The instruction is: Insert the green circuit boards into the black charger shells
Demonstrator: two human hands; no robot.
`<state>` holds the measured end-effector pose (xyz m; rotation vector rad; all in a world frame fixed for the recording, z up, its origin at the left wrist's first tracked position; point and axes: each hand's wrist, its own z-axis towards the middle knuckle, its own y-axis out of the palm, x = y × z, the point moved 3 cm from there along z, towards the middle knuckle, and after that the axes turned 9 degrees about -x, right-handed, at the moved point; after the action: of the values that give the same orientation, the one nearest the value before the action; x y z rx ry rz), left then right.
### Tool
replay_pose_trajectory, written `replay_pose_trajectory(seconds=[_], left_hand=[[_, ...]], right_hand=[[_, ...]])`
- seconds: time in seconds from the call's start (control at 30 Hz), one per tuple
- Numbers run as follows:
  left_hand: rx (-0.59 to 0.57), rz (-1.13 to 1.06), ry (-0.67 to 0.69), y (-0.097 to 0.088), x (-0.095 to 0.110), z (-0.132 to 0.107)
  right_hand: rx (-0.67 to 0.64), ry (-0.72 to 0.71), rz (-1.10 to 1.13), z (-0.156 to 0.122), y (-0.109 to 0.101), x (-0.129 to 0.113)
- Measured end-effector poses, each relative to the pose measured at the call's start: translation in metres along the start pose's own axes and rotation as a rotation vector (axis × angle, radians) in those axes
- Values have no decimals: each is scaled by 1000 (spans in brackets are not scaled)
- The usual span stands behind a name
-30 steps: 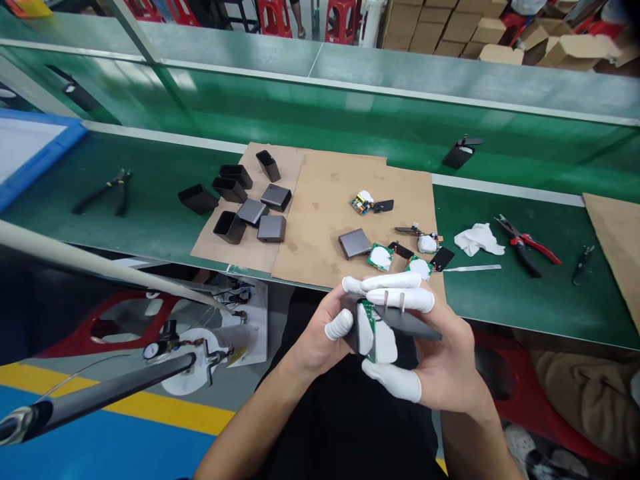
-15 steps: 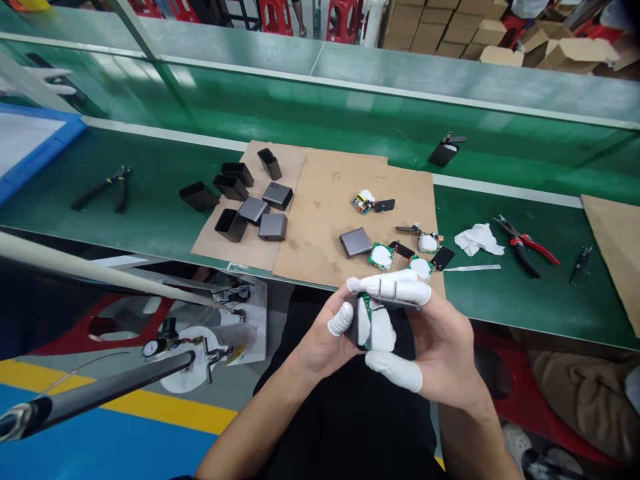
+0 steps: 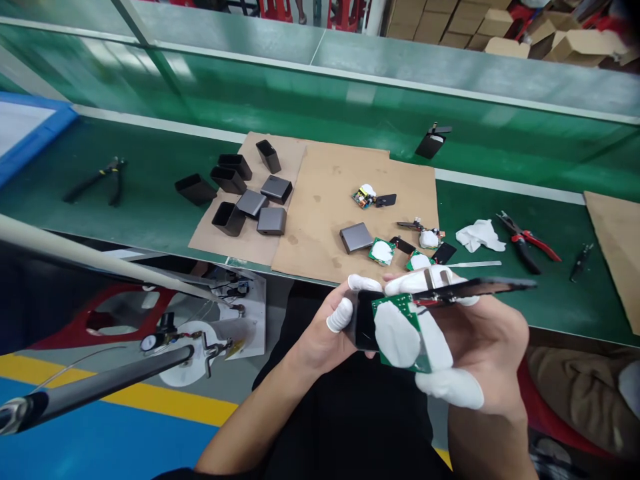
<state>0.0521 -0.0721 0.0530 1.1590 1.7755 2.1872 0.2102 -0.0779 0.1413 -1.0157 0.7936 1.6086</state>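
Head view, looking down at my two hands in front of the bench edge. My left hand (image 3: 320,333) is closed around a dark casing (image 3: 361,323), thumb on its near side and fingers wrapped over the top. My right hand (image 3: 483,347) grips a black plug plate (image 3: 493,287), which carries two metal prongs and lies nearly flat, its long edge pointing right. A green circuit board (image 3: 397,337) with a white pad on its face hangs below that plate, touching the open end of the casing; I cannot tell how far it sits inside. White covers are on the fingertips (image 3: 340,315) of both hands.

Behind the hands, the green bench (image 3: 150,207) carries a cardboard sheet (image 3: 330,200). On its left part lies a cluster of dark shells (image 3: 235,193), some open-ended, some closed. Near the sheet's front edge lies a single grey casing (image 3: 356,237), with loose boards (image 3: 383,251) just beside it to the right. A white cloth (image 3: 477,235) lies off the cardboard, near red-handled pliers (image 3: 525,241) and a thin metal strip (image 3: 475,265). Black pliers (image 3: 97,187) lie well apart at the far left. One black part (image 3: 431,141) stands alone on the far belt.
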Motion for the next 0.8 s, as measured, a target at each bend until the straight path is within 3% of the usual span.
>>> replay_pose_trajectory(seconds=[0.3,0.8], left_hand=[[-94,10,-2,9,4,3],[-36,0,22,12,8,4]], right_hand=[[-59,39,-65,-1,1,0],[-101,-13,-192,5,5,-5]])
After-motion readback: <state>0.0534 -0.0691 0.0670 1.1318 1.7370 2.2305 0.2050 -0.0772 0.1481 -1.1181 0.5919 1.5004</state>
